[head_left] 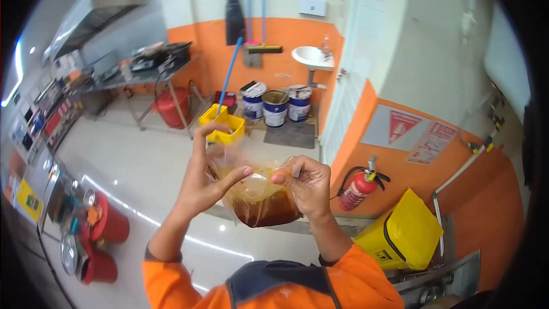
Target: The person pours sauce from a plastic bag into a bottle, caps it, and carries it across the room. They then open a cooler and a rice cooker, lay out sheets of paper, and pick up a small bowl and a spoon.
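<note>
Sauce bag [264, 203] between both hands [213, 174]

This looks like a commercial kitchen: a range hood [100, 14] hangs above a metal counter [137, 78] crowded with cookware, a red gas cylinder [171, 107] stands beneath, and a fire extinguisher [358, 191] is mounted on the wall.

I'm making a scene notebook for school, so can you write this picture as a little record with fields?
Held thing: clear plastic bag with dark reddish-brown liquid
Left hand: at the bag, thumb and index finger spread apart
Right hand: pinching the bag's upper part
Right wall: red metal fire extinguisher
Below it: lidded yellow bin
Back wall: small white sink
Floor: shiny, pale
</note>
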`<state>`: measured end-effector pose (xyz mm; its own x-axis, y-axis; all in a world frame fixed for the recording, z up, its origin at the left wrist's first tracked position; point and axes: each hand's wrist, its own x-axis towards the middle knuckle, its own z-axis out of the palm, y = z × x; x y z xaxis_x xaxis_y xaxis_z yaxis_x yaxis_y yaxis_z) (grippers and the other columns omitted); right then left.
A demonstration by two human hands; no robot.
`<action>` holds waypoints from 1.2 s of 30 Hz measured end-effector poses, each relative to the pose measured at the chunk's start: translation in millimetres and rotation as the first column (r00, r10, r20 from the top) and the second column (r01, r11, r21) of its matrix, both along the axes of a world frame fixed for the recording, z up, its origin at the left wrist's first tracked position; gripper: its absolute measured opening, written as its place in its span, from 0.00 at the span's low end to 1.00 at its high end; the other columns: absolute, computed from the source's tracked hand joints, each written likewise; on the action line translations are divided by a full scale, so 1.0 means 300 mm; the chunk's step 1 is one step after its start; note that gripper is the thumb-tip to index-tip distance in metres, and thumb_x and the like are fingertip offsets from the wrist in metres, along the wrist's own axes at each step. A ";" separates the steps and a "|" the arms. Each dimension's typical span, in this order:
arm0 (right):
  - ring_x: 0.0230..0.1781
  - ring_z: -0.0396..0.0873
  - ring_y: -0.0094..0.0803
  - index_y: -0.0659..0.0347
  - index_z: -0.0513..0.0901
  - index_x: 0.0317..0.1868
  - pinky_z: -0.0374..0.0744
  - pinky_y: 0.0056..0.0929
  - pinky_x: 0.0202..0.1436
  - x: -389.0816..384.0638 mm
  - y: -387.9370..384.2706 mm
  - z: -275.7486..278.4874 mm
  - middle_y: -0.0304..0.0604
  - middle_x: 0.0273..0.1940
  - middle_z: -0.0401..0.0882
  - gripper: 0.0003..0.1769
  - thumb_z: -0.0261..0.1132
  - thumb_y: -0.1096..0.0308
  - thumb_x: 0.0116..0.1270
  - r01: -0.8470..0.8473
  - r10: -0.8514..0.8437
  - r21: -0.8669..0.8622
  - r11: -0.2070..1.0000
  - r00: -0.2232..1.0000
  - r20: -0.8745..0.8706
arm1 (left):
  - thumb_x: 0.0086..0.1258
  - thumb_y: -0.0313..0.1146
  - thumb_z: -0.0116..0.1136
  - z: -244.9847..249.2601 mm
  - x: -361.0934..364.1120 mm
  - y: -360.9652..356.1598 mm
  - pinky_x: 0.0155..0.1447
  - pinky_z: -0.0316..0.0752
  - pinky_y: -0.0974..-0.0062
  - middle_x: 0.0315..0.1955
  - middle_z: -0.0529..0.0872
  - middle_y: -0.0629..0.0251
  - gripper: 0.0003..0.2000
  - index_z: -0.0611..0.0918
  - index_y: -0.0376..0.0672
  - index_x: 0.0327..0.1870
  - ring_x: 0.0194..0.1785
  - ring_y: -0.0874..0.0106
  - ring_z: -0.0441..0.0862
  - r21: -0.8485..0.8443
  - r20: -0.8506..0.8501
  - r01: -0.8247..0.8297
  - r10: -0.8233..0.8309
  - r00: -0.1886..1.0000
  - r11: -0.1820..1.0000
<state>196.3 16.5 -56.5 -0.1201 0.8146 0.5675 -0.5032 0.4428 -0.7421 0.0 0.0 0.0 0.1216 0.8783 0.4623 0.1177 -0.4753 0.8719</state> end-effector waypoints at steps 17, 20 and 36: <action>0.20 0.68 0.20 0.66 0.76 0.23 0.67 0.19 0.23 -0.812 0.192 -0.033 0.39 0.23 0.77 0.10 0.70 0.78 0.55 0.352 -0.418 0.372 0.859 0.902 0.111 | 0.58 0.33 0.67 -0.046 -0.543 0.093 0.48 0.71 0.73 0.39 0.82 0.58 0.16 0.84 0.41 0.48 0.41 0.67 0.78 0.407 -0.352 -0.295 0.447 0.823 0.864; 0.24 0.67 0.18 0.67 0.74 0.26 0.67 0.17 0.26 -0.908 0.269 -0.062 0.40 0.27 0.77 0.10 0.69 0.81 0.55 0.291 -0.320 0.248 0.924 0.943 0.088 | 0.61 0.25 0.61 -0.086 -0.611 0.203 0.40 0.71 0.76 0.33 0.87 0.63 0.05 0.84 0.38 0.37 0.33 0.67 0.79 0.506 -0.237 -0.290 0.454 0.859 0.812; 0.61 0.66 0.38 0.50 0.54 0.69 0.71 0.40 0.57 -1.411 1.146 -0.406 0.43 0.62 0.63 0.39 0.58 0.42 0.66 -0.671 0.674 -0.552 0.495 0.697 -0.244 | 0.74 0.45 0.42 0.089 -1.168 0.849 0.44 0.62 0.77 0.10 0.58 0.73 0.26 0.57 0.49 0.12 0.30 0.73 0.64 -0.226 0.264 -0.205 0.262 0.928 0.952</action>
<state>-227.1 360.2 -178.3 -0.7732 0.6334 0.0316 -0.4611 -0.5273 -0.7136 -350.4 254.7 26.6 -0.2108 0.9405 0.2666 -0.0649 -0.2856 0.9561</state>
